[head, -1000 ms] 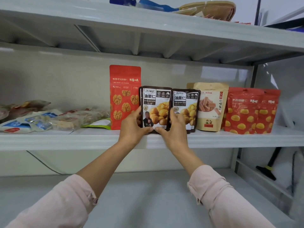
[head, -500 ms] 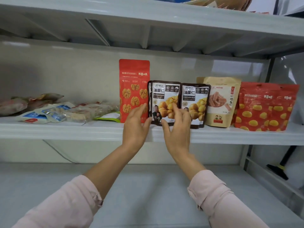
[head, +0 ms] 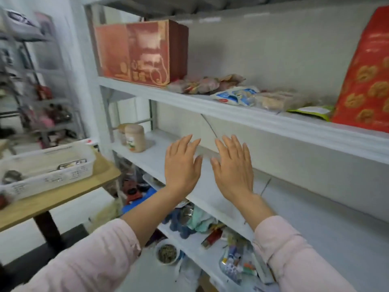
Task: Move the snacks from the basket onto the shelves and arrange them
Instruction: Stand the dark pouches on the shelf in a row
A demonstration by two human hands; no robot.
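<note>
My left hand [head: 182,163] and my right hand [head: 232,165] hang side by side in the air in front of the lower shelf [head: 210,199], fingers straight and spread, holding nothing. On the upper shelf [head: 242,114] a tall red walnut snack bag [head: 366,81] stands at the right edge. Flat snack packets lie left of it: a blue and white one [head: 235,95], a clear one [head: 275,100] and a green-edged one [head: 311,110]. The white basket [head: 45,168] sits on a wooden table [head: 63,199] at the left, with a few items inside.
A red cardboard box [head: 145,53] stands at the left end of the upper shelf. A beige jar [head: 134,138] stands on the lower shelf. The bottom shelf holds cluttered items and a bowl [head: 167,252]. Another rack [head: 31,85] stands far left.
Both hands have let go of the two dark chestnut bags and pulled back down from the upper shelf. The view has swung left, so those bags are out of sight.
</note>
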